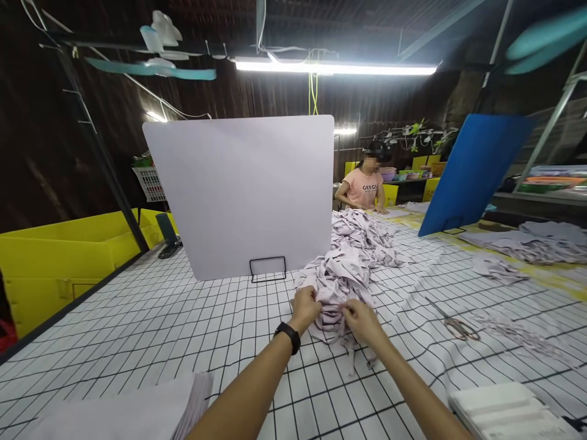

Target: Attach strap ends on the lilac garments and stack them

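Note:
A heap of pale lilac fabric pieces [343, 269] lies in front of me on the grid-patterned tablecloth [247, 342]. At the heap's near left side is my left hand [306, 308], its fingers curled and pinching the fabric; a black band circles that wrist. My right hand [361, 319] pinches fabric at the near right side, thumb and forefinger together. Between the two hands a few folded layers show. Thin strips dangle from the heap's near edge onto the cloth.
A large white board [247, 195] stands behind the heap's left, in a black wire stand [268, 269]. Scissors [461, 329] lie at right near thread scraps [523, 336]. Stacked fabric [123, 409] lies front left, a white object [504, 409] front right. Beyond, a person [364, 186] sits near a blue board [472, 174].

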